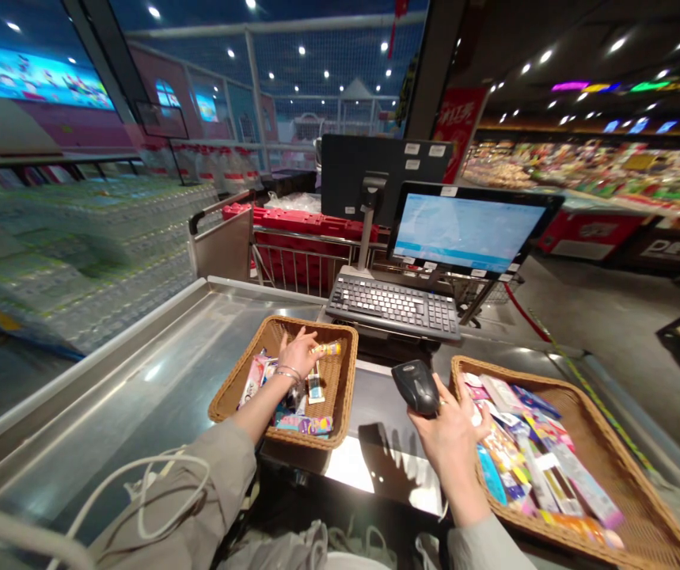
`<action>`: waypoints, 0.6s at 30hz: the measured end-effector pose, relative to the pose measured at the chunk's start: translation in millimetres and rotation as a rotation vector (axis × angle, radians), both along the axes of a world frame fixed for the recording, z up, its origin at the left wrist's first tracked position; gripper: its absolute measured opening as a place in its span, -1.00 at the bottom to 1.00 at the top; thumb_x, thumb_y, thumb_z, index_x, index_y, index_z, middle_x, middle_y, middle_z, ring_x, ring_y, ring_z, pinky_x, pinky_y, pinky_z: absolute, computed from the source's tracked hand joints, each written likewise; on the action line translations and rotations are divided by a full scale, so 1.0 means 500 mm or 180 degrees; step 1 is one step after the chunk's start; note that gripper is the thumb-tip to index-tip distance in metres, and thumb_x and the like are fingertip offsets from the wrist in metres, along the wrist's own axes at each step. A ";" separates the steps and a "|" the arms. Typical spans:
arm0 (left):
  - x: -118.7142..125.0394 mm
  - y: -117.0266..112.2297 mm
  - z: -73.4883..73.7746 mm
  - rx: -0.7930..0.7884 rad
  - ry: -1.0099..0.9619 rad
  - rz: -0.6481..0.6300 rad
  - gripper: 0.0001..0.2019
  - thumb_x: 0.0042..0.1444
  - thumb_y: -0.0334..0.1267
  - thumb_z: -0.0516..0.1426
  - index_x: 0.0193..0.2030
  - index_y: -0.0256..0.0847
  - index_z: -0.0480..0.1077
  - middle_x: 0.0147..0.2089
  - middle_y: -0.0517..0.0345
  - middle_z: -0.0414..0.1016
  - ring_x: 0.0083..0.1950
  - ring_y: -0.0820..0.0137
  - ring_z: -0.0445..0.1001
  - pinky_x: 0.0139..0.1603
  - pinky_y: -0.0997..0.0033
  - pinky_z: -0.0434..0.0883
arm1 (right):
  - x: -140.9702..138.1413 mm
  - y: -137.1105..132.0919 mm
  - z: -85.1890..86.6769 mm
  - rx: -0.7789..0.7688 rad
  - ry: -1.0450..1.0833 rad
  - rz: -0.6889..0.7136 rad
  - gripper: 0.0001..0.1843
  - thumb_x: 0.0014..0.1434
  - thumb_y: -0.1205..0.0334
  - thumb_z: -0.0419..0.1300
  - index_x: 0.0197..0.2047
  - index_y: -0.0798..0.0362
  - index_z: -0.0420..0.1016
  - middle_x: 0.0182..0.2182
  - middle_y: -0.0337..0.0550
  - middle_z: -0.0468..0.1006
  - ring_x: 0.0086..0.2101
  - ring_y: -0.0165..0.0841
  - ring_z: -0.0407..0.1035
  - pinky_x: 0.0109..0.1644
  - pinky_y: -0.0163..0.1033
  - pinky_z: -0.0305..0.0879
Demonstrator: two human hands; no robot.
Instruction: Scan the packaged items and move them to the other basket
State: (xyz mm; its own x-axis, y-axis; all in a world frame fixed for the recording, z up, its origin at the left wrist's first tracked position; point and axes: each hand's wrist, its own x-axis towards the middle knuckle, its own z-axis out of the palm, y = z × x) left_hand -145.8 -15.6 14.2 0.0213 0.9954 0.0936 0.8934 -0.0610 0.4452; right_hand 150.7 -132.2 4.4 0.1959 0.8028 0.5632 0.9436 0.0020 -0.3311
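My left hand (300, 353) reaches into the left wicker basket (348, 380), its fingers closed on one end of a small yellow-and-white packet (331, 348). Below it in the basket lie a small white-and-blue packet (315, 386), a purple-and-teal wrapper (309, 425) and other packaged goods. In my right hand (450, 427) is a black handheld barcode scanner (415, 386), held over the counter between the baskets. Just right of that hand is the right wicker basket (642, 483), with several colourful boxes and packets (529, 443) inside.
A keyboard (396, 305) and a lit monitor (464, 229) stand beyond the baskets, with a second screen's dark back (375, 170) behind. The metal counter (155, 380) has a raised edge. A white cable (143, 491) loops over my left sleeve. Red crates sit in a cart (304, 253).
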 end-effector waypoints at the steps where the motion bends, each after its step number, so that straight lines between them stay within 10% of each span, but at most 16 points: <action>1: 0.005 -0.001 0.004 0.0017 -0.0058 -0.0006 -0.91 0.13 -0.18 0.18 -0.31 -0.06 0.51 0.28 0.17 0.41 0.45 0.21 0.13 0.47 -0.16 -0.20 | -0.001 -0.002 0.001 0.0010 -0.0037 0.0016 -0.70 0.09 0.04 0.12 -0.21 -0.06 0.59 0.03 -0.10 0.57 0.25 0.00 0.12 0.25 0.28 -0.17; 18: 0.080 -0.003 0.030 -0.0045 -0.0703 -0.0091 -0.93 0.04 -0.21 0.26 -0.42 -0.09 0.50 0.24 0.21 0.46 0.44 0.14 0.15 0.45 -0.22 -0.18 | -0.024 -0.026 0.039 0.0056 -0.0328 0.0366 -0.76 0.06 0.19 0.13 -0.23 -0.04 0.59 0.08 -0.10 0.54 0.29 0.01 0.05 0.28 0.30 -0.26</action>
State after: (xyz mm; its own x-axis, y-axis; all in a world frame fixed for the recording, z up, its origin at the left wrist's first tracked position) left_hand -105.6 -17.3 29.2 0.0299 0.9959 0.0852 0.7720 -0.0772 0.6309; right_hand 138.9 -145.0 23.9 0.0438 0.8063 0.5898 0.9658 0.1169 -0.2315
